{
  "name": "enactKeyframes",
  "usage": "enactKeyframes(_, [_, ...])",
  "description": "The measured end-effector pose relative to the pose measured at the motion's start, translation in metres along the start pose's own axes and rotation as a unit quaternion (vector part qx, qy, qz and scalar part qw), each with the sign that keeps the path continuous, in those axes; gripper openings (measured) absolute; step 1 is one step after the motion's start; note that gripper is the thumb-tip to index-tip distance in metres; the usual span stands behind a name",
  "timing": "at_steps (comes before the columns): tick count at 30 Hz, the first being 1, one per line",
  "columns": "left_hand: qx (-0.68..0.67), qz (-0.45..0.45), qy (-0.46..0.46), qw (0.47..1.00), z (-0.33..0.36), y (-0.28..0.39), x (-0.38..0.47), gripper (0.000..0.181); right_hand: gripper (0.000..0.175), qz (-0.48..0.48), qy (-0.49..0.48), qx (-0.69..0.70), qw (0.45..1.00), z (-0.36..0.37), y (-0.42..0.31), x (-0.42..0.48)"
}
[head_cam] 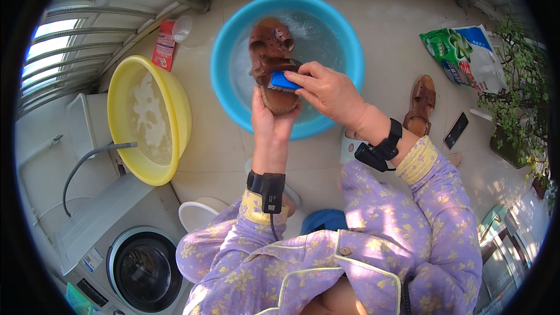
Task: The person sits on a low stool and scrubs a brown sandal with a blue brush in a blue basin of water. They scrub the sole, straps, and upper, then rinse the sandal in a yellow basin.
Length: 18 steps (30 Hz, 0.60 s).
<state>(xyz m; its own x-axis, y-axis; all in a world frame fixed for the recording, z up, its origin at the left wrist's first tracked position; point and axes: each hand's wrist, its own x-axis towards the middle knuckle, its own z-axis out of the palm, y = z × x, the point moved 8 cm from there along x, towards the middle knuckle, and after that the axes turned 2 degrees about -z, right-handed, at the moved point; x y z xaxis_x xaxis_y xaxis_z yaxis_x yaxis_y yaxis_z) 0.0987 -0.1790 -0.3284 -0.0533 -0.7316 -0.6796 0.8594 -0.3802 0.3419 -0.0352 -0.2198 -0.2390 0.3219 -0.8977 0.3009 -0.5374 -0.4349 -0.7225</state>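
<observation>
My left hand [273, 120] grips the heel end of a wet brown leather sandal [264, 46] from below, over a blue plastic basin [355, 57] of cloudy water. My right hand [328, 89] is closed on a blue scrubbing brush [283, 80], its pale bristles against the sandal near the ankle strap and the heel. The sandal's toe points away from me. Another brown sandal [420, 105] lies on the tiled floor to the right of the basin.
A yellow basin [181, 118] of soapy water stands at the left, with a grey hose [94, 153] over its rim. A washing machine [144, 267] is at lower left. Rightward lie a phone [456, 130], a green and white plastic bag [466, 57] and leafy plants [520, 87].
</observation>
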Motion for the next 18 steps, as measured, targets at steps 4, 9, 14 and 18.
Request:
enactKeyframes(4, [0.055,0.037,-0.012,0.998,0.004,0.004,-0.002,0.046,0.034,-0.129,-0.047,0.018,0.99,0.007,-0.023,-0.001])
enactKeyframes(9, [-0.006,-0.011,0.013,1.0,-0.003,0.0,0.001,0.047,0.032,-0.056,-0.049,0.014,0.997,0.009,-0.008,0.001])
enactKeyframes(14, [0.009,0.025,-0.034,0.999,-0.005,0.006,0.008,0.048,0.03,-0.111,-0.048,0.025,0.992,0.014,-0.017,0.005])
enactKeyframes(18, [0.003,0.015,-0.014,1.0,-0.007,0.003,0.01,0.049,0.029,-0.092,-0.046,0.043,0.994,0.013,-0.019,0.012])
